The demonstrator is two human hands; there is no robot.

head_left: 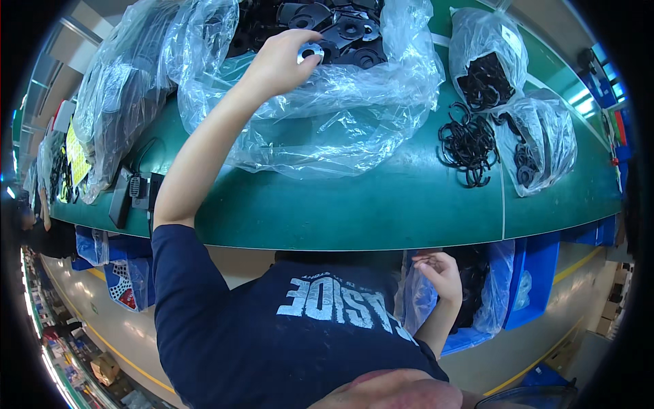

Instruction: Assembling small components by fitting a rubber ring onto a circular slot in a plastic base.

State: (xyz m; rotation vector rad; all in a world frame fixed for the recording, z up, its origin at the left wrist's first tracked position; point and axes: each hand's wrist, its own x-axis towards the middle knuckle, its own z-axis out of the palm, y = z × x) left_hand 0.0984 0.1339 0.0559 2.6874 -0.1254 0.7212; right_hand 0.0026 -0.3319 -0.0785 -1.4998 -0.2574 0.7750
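Observation:
My left hand [279, 65] reaches over the far side of the table into a heap of black plastic parts [354, 31]. Its thumb and fingers curve around a round part with a pale ring face [311, 52]; the far fingertips are partly hidden. The heap lies in a large clear plastic bag [320, 129] whose loose edge is folded down toward me. Below the table's near edge is my right hand [441, 274], its fingers loosely stretched and nothing visible in them. Beside it stands a blue bin [528, 286] with a clear liner [501, 293] and dark parts inside.
A pile of black curved clips [469, 144] lies on the green table [354, 218], next to two clear bags of black parts [487, 51] [545, 146]. At left are a full clear bag [122, 102] and a black device with a cable [139, 191].

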